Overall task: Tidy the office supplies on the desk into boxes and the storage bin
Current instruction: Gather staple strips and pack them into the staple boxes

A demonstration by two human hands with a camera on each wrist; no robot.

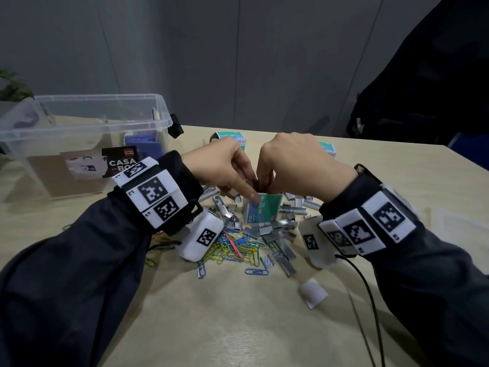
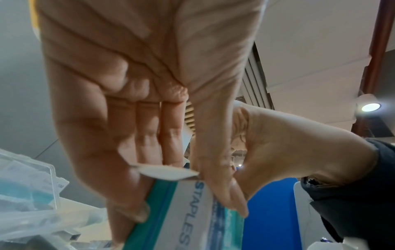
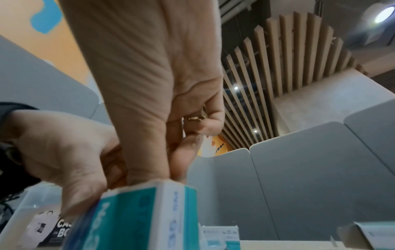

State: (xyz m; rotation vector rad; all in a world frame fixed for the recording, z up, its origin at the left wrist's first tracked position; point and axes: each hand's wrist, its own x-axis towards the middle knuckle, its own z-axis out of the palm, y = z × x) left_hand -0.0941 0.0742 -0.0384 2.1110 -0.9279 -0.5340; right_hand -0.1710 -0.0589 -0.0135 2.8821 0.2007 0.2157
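A clear storage bin (image 1: 87, 123) sat at ten o'clock on the pale wooden desk (image 1: 238, 313), grey partition panels (image 1: 238, 62) behind. At centre the left hand (image 1: 225, 165) gripped the upright staple box (image 1: 262, 207); the right hand (image 1: 299, 165) pinched something at the box's open top, loose staples (image 1: 277, 229) and paper clips (image 1: 238, 245) around.

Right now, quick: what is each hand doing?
Left hand: fingers and thumb grip the upright staple box.
Right hand: fingertips at the box's open top; whether it holds anything cannot be told.
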